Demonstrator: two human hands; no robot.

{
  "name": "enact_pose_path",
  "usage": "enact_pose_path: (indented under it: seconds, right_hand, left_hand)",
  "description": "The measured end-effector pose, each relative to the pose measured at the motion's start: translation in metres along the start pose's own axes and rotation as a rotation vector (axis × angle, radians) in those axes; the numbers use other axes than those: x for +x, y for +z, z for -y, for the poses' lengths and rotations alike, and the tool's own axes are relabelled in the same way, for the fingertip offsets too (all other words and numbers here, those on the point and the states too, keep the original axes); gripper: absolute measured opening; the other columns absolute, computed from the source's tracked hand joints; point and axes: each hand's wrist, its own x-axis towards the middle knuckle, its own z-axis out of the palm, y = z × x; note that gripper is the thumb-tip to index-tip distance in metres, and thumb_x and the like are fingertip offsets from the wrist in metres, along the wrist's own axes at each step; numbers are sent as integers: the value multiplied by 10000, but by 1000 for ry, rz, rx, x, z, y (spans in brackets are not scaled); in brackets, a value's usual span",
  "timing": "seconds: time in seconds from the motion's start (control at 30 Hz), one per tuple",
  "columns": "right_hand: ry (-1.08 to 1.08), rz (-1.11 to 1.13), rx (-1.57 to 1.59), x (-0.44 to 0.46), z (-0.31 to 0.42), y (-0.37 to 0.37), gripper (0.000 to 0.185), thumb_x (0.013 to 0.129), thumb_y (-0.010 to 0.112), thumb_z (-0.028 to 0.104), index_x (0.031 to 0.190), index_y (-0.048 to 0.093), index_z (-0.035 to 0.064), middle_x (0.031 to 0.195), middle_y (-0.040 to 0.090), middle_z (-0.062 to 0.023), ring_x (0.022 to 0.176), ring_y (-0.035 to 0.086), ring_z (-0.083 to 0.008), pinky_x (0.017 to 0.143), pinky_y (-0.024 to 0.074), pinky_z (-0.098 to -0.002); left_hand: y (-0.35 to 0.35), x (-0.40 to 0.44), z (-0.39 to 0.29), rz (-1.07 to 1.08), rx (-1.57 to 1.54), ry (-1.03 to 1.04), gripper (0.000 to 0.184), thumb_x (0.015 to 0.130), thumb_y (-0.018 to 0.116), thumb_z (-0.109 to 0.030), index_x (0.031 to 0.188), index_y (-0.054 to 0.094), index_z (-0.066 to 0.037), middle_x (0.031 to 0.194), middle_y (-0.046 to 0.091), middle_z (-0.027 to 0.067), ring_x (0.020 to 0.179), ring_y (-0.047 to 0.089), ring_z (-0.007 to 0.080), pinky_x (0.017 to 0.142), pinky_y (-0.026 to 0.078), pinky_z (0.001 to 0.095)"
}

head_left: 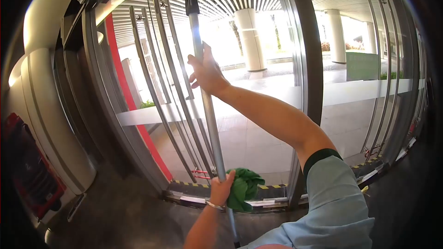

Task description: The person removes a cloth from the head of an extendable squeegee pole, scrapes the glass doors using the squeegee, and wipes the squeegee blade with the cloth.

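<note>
A long metal pole [211, 127] runs from the top of the view down to the floor, slightly tilted, with a black collar on its upper part. My right hand [207, 71] is raised and loosely closed round the pole below that collar. Lower down, my left hand [221, 190] grips the same pole, a bracelet on its wrist. A crumpled green cloth [245, 189] hangs beside the left hand, against its fingers; how it is held is hidden. Behind the pole stands a glass door [272, 133] with long vertical metal handles [159, 92].
Dark door frames [311, 46] stand right of centre. More glass and handles are farther right. A red and black object [34, 170] sits at the far left by a pale rounded column [50, 124]. Yellow-black striping [277, 186] edges the threshold. Outside are round pillars [250, 39].
</note>
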Motion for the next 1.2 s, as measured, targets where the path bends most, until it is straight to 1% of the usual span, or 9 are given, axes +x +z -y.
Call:
enact_pose_path:
  seconds: [0.2,0.27,0.3,0.43,0.7,0.83,1.0,1.13,1.2]
  right_hand:
    - [-75,-122,-70,69,-32,8,600,946,438,186,1418,109,14,967,562,-225,540,567,-186,434,509,-332]
    - [-3,-140,-133,91,-33,9,689,878,524,163,1453,144,155,986,538,-139,595,552,-157,446,493,-301]
    - [-81,-154,-151,101,-40,10,679,875,523,147,1452,167,203,946,537,-125,582,539,-137,421,455,-293]
    - [-90,-222,-158,139,-42,10,647,884,500,138,1452,192,174,881,535,-96,518,492,-132,405,420,-286]
    - [-156,-236,-209,186,-43,-7,682,916,479,162,1481,115,45,948,564,-124,550,495,-128,450,447,-292]
    - [-170,-211,-200,203,-46,-14,680,928,489,186,1480,120,35,974,563,-137,586,489,-124,452,444,-273]
    - [-161,-209,-224,213,-49,-25,719,929,493,220,1487,74,45,998,567,-133,634,497,-131,501,447,-266]
    - [-142,-303,-361,217,-58,-28,768,913,490,227,1485,12,44,994,580,-138,632,530,-151,518,488,-284]
    - [-166,-363,-575,225,-60,-29,756,910,481,216,1482,19,40,980,586,-147,625,562,-165,523,525,-311]
  left_hand:
    - [-18,94,-75,86,-136,-32,414,857,691,-351,605,583,-40,577,516,-37,559,442,35,480,368,244]
    - [-25,115,-87,88,-153,-2,407,857,690,-352,622,596,-33,603,534,-29,565,459,39,487,383,237]
    - [-29,127,-87,147,-222,13,390,859,685,-345,645,603,-29,615,545,-22,562,474,44,490,400,242]
    - [-42,161,-112,203,-172,53,377,857,683,-342,666,613,-24,623,558,-12,550,487,50,490,413,247]
    - [-39,208,-140,293,-177,115,424,843,676,-376,645,603,-7,584,550,10,531,497,66,486,421,255]
    - [-33,227,-143,329,-166,175,449,837,675,-391,636,591,1,574,542,13,523,483,70,488,419,263]
    - [-25,242,-144,362,-209,121,461,836,671,-402,648,591,11,574,541,23,532,488,76,503,426,276]
    - [-22,249,-137,392,-235,122,493,823,669,-444,659,597,15,584,561,47,548,511,94,520,436,301]
    - [-22,241,-131,358,-140,134,495,827,663,-447,664,599,16,584,566,61,553,520,102,525,440,309]
